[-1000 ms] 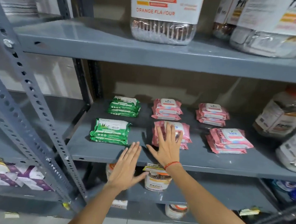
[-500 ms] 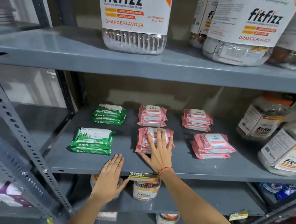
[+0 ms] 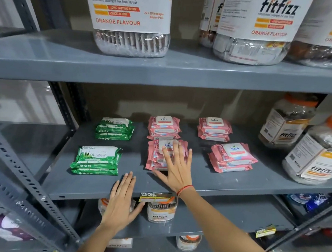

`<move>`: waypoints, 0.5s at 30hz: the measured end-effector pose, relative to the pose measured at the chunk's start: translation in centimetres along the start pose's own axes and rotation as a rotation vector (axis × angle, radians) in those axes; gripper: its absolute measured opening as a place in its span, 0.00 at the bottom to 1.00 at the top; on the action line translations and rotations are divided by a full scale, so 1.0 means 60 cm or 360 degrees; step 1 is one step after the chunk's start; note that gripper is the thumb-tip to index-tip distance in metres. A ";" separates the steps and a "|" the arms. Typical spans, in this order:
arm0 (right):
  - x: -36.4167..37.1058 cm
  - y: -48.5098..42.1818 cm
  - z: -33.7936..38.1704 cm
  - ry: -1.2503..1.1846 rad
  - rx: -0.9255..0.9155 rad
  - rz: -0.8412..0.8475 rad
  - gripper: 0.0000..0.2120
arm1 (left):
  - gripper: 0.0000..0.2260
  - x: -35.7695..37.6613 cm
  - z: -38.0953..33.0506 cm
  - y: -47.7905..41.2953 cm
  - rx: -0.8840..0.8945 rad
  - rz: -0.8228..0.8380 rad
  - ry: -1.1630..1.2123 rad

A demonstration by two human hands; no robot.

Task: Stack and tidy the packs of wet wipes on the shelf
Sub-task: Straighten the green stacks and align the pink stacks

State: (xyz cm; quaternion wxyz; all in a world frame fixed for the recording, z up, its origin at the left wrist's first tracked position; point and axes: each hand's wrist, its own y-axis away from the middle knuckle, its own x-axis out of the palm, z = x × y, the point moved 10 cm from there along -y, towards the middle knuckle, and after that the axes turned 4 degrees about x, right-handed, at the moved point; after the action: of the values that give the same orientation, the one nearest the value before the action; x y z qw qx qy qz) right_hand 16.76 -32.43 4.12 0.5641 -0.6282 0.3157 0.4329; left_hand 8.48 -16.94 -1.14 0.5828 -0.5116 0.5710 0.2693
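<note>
On the grey middle shelf, two green Origami stacks sit at the left, then the left hand hovers flat and empty, fingers spread, over the front lip. Right hand lies palm-down, fingers splayed, on the front pink Kara stack, more Kara stacks beside it, and Fitfizz jars of lozenges crowd the far right.

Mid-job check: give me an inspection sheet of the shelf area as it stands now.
Surface: grey middle shelf, dusty specks.
Job's things: two green stacks; four pink stacks, front right one askew.
Clutter: fitfizz jars at right.
Grippers: right hand flat on front middle pink stack; left hand open at shelf edge, holding nothing.
Cables: nothing seen.
Surroundings: jars above and below.
</note>
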 end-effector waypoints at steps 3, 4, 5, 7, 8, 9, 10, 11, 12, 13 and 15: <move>-0.027 0.012 -0.068 -0.0087 0.0138 -0.0120 0.39 | 0.33 -0.002 -0.052 -0.019 0.0051 -0.0126 0.0157; -0.035 0.016 -0.099 -0.0090 0.0193 -0.0144 0.40 | 0.32 0.004 -0.082 -0.030 0.0108 -0.0127 0.0173; -0.041 0.020 -0.130 -0.0098 0.0242 -0.0154 0.40 | 0.31 0.012 -0.113 -0.041 0.0182 -0.0110 0.0178; -0.049 0.031 -0.191 -0.0098 0.0322 -0.0132 0.40 | 0.29 0.029 -0.179 -0.067 0.0331 -0.0064 0.0196; -0.050 0.035 -0.217 -0.0089 0.0345 -0.0100 0.40 | 0.28 0.036 -0.208 -0.079 0.0390 -0.0054 0.0213; -0.048 0.038 -0.242 -0.0085 0.0362 -0.0055 0.40 | 0.28 0.042 -0.235 -0.090 0.0440 -0.0049 0.0234; -0.045 0.042 -0.262 -0.0087 0.0377 -0.0003 0.41 | 0.27 0.049 -0.257 -0.101 0.0480 -0.0040 0.0245; -0.041 0.044 -0.279 -0.0081 0.0392 0.0042 0.41 | 0.26 0.056 -0.274 -0.112 0.0503 -0.0026 0.0243; -0.039 0.045 -0.293 -0.0061 0.0399 0.0076 0.41 | 0.26 0.062 -0.287 -0.123 0.0512 -0.0013 0.0227; -0.037 0.047 -0.308 -0.0033 0.0402 0.0104 0.41 | 0.25 0.068 -0.298 -0.135 0.0510 0.0003 0.0208; -0.034 0.046 -0.327 0.0015 0.0373 0.0154 0.43 | 0.25 0.074 -0.305 -0.157 0.0482 0.0035 0.0121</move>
State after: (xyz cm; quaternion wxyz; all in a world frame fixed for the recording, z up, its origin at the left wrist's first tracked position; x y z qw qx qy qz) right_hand 17.16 -52.31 4.52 0.6107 -0.5440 0.3968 0.4168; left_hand 10.69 -37.78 0.60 0.6281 -0.4215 0.6324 0.1670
